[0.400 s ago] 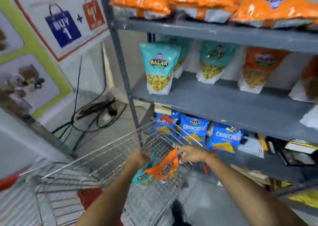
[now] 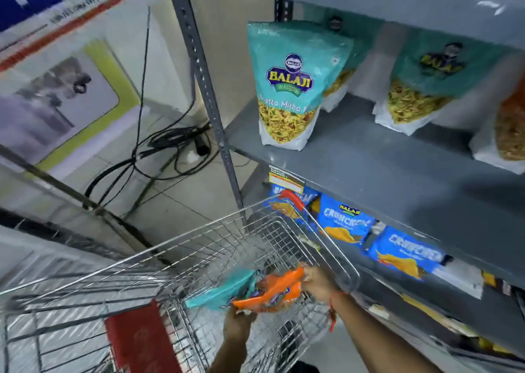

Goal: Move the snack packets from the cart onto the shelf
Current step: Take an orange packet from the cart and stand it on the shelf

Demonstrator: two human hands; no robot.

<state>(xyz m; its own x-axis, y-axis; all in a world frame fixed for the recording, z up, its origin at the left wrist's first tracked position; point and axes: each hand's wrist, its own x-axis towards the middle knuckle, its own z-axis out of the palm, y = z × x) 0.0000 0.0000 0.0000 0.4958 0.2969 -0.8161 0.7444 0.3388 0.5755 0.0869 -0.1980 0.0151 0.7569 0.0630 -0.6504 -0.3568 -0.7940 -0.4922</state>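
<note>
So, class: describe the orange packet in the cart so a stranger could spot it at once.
Find the wire cart beside the grey shelf. Over its basket, both hands grip two packets. The orange packet is nearer the right hand; its neighbour, the teal packet, lies left of it.

Black cables (image 2: pixel 159 148) tangled on the tiled floor (image 2: pixel 181 196) beside a wall poster (image 2: pixel 56 102).

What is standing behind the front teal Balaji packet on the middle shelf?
Behind the front teal Balaji packet a second packet shows at its right edge: teal top, yellow snack window, white base. The front packet covers most of it, so any label cannot be read.
</note>
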